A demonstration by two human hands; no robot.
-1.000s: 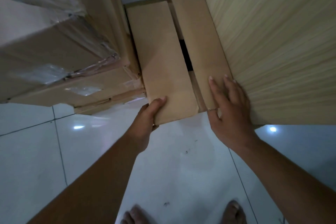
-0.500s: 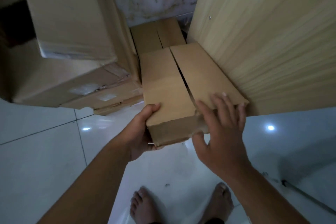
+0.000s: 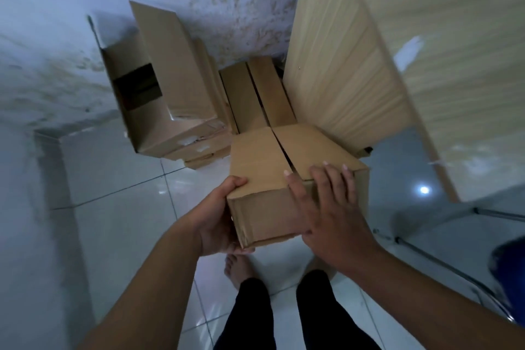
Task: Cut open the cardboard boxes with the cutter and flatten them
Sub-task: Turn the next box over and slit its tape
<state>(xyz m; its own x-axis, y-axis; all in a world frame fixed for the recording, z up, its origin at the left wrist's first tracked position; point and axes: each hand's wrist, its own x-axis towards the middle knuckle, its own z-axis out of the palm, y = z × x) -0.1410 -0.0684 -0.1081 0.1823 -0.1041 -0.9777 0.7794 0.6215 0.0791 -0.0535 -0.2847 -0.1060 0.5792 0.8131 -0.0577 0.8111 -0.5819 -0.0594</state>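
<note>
Pulled nearer and lifted, the closed brown cardboard box (image 3: 261, 156) is gripped by the left hand (image 3: 216, 224), with the right hand (image 3: 332, 207) flat on top; cutting likely comes next.

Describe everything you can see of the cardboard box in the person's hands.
The cardboard box is plain brown, oblong and unmarked. Its two top flaps are closed, meeting at a lengthwise seam with a thin dark gap; no tape shows there. It is held off the tiled floor, short end toward the camera. The left hand grips its near left corner, thumb on top; the right hand lies flat across the right flap.
</note>
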